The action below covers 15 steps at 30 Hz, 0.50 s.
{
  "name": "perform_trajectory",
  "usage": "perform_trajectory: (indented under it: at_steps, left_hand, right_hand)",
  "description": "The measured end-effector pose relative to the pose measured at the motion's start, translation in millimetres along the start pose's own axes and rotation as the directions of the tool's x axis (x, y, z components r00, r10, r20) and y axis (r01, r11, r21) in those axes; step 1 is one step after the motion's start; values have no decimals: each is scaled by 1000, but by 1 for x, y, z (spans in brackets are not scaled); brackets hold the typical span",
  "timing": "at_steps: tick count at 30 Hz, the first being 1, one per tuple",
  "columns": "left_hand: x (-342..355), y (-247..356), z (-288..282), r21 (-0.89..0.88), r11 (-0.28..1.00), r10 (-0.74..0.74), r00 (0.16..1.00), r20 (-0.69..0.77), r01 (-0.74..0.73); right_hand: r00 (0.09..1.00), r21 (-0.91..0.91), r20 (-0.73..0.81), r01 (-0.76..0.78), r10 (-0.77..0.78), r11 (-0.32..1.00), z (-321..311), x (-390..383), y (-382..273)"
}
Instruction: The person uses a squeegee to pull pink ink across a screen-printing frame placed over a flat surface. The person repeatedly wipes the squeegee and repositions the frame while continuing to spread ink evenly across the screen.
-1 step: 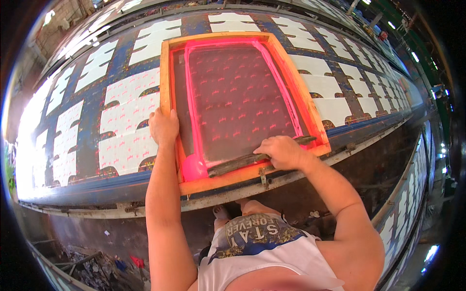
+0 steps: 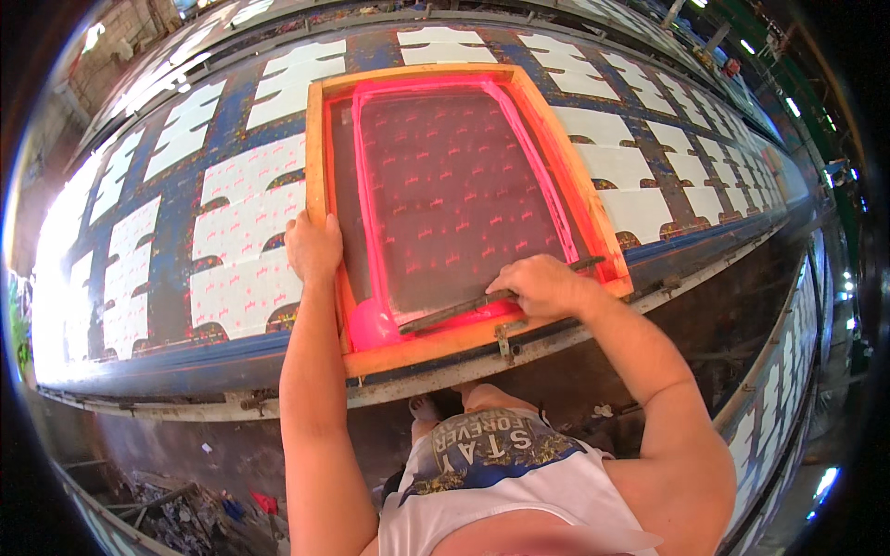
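Note:
A screen-printing frame [image 2: 581,178] of wood lies on a long printing table. Its dark mesh [image 2: 443,157] carries small pink motifs, bordered by bright pink ink. My left hand [image 2: 313,246] is closed round the frame's left rail. My right hand [image 2: 540,285] grips a long dark squeegee [image 2: 450,316] near its middle, at the near end of the mesh. The squeegee slants from lower left to upper right. A pool of pink ink [image 2: 373,324] sits in the near left corner, beside the squeegee's left end.
White fabric pieces with pink prints [image 2: 247,246] lie left of the frame; plain white pieces [image 2: 607,157] lie to the right. A metal rail [image 2: 222,408] with a clamp [image 2: 503,339] runs along the near table edge. Another table with white pieces [image 2: 774,417] stands at the right.
The squeegee has tipped in my right hand and now shows a thinner edge. My left hand and the frame stay almost where they were.

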State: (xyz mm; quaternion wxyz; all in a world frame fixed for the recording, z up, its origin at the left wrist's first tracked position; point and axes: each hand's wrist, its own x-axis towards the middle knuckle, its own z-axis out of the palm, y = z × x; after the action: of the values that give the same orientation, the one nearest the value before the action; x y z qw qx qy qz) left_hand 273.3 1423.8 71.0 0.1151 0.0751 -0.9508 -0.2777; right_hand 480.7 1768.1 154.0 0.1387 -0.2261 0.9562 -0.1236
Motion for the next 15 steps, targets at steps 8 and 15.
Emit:
perform_trajectory:
  at_steps: [8,15]
  left_hand:
    - [2,0,2,-2,1000,6,999,-38,-6]
    - [5,5,5,-9,997,-78,997,-20,77]
  right_hand:
    - [991,-5,114,-66,66,998,-79,129,105]
    - [928,-114,-364,-133,83,985,-105,276,209]
